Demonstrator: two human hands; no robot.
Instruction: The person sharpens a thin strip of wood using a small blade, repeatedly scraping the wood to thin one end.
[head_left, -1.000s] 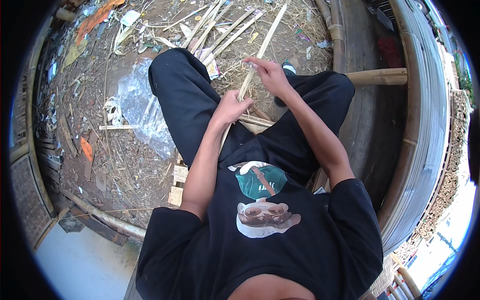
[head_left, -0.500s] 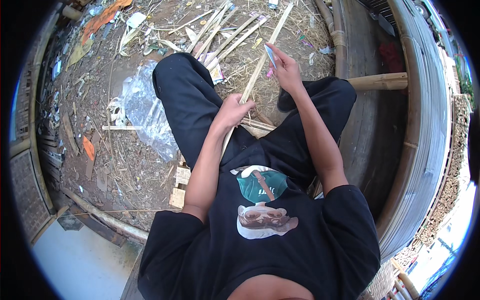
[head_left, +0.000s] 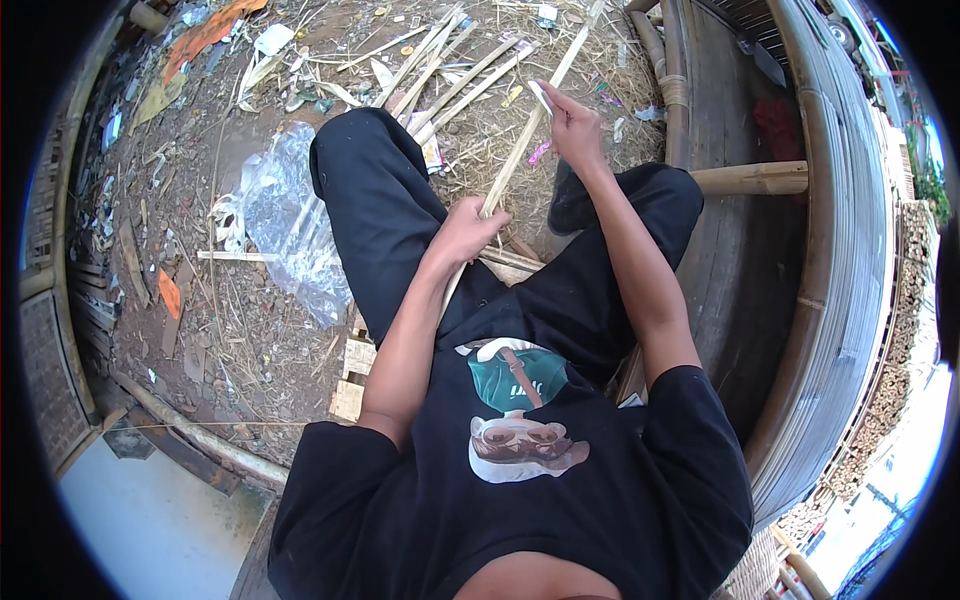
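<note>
Pale strip: long and narrow, running aslant from the top edge, right of centre, down to the middle of the frame; its lower part reappears beside the left forearm, over the lap.
Left hand: at the middle of the frame, fingers curled around the pale strip in a firm grasp, thumb pointing right.
Right hand: above and to the right of the left hand, thumb and forefinger pinching a thin white blade-like piece; the other fingers are folded toward the palm.
White piece and strip: close together; whether they touch cannot be told.
Black trousers: knees spread to either side of the hands.
Black shirt: lower centre, bearing a printed figure in green, white and brown.
Loose strips: several, lying aslant on the littered ground at upper centre, beyond the left knee.
Clear plastic sheet: crumpled on the ground, left of the left knee.
Orange scraps: a long one at upper left, a smaller one at centre left.
Pink scrap: on the ground between the knees, just left of the right hand.
Bamboo crosspiece: at right, level with the right knee, spanning dark boards.
</note>
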